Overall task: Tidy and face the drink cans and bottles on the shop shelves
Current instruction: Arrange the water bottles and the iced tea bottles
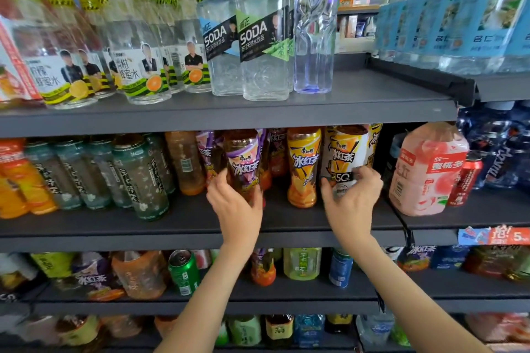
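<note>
The purple-label tea bottle [243, 157] stands upright on the middle shelf [172, 229], its long axis vertical and its label facing the aisle. The left hand [232, 203] grasps it low, with the thumb on the left side and the fingers curled around the right side. The right hand [352, 195] holds the white-label tea bottle [348, 152], also upright with its label to the front, thumb and fingers spread around its lower part. Between them stands a yellow-label bottle [304, 166], untouched. Further right are a pink peach jug [424, 169] and, just beside it, a red can [464, 180].
</note>
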Motion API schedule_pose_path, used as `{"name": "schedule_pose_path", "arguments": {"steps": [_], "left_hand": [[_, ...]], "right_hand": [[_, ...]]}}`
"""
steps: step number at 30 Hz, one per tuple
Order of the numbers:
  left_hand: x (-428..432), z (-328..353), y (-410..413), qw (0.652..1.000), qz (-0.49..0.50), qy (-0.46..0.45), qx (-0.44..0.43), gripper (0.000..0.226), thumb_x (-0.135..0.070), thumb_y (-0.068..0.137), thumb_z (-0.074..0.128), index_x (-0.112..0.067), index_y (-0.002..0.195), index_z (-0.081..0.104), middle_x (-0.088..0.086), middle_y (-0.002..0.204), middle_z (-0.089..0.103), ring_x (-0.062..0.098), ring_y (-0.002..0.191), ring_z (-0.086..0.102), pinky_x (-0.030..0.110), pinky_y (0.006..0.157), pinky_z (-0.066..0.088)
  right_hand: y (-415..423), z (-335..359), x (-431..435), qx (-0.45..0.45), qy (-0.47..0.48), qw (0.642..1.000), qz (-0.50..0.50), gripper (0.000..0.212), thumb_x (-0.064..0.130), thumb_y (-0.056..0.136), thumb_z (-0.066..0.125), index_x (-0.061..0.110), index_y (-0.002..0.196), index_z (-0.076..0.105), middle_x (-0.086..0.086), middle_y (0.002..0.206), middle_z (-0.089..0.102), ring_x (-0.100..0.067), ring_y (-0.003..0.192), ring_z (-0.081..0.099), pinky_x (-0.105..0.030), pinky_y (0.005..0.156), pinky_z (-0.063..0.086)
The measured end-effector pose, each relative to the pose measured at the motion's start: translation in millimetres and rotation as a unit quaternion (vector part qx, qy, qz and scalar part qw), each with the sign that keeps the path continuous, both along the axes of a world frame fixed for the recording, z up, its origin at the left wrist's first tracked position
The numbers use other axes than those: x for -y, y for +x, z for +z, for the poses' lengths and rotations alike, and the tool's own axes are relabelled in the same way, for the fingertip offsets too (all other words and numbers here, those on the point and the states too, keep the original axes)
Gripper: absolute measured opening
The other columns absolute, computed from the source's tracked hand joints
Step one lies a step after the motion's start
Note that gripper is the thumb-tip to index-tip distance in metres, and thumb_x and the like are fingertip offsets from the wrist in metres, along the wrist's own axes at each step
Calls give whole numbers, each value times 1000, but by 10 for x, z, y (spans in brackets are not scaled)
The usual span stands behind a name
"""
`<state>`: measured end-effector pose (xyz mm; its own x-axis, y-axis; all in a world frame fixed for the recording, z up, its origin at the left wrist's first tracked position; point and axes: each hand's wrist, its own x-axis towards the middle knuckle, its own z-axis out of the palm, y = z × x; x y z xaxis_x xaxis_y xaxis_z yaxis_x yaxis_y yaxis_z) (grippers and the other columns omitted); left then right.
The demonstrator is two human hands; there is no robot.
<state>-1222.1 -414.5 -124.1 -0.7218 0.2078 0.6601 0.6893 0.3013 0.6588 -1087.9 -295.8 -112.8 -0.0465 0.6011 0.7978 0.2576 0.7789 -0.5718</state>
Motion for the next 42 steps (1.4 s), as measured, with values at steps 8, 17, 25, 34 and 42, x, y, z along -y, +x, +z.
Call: {"name": "schedule_pose_path", "arguments": {"steps": [8, 17, 25, 34, 42], "left_hand": [[24, 60, -284, 982, -103, -108, 119, 68, -35, 88, 62, -8, 142, 31, 13, 131, 52, 29, 119, 51, 37, 94, 44], [128, 158, -468, 977, -48, -155, 138, 65, -39, 87, 63, -3, 133, 35, 15, 131, 45, 34, 113, 53, 38, 88, 45], [341, 125, -615, 981, 0, -141, 131, 65, -39, 89, 60, -2, 136, 34, 15, 131, 43, 34, 112, 54, 39, 84, 47], [349, 46, -617, 984, 24, -117, 134, 68, -35, 91, 58, -4, 142, 27, 16, 134, 40, 31, 122, 44, 39, 89, 46], [70, -95, 64, 994, -31, -62, -83, 58, -24, 82, 67, -5, 129, 38, 19, 129, 44, 31, 117, 43, 38, 98, 40]], "right_hand": [[-434, -3, 254, 15, -28, 998, 52, 58, 15, 73, 79, 3, 116, 42, -3, 104, 38, -30, 99, 48, -31, 87, 39], [-526, -110, 148, 50, -222, 963, 146, 87, 10, 81, 71, 3, 147, 14, -14, 147, 36, -24, 136, 35, -39, 111, 33], [-576, -168, 167, 102, -225, 966, 81, 73, 18, 86, 67, 0, 143, 25, -18, 140, 41, -32, 129, 41, -33, 100, 37], [-568, -199, 208, 96, -207, 971, 67, 75, 14, 87, 65, 0, 145, 19, -19, 141, 37, -32, 129, 39, -39, 101, 38], [-208, -40, 182, 12, -24, 1000, 8, 44, 0, 80, 67, -7, 117, 44, -16, 101, 46, -20, 95, 41, -20, 82, 34]]}}
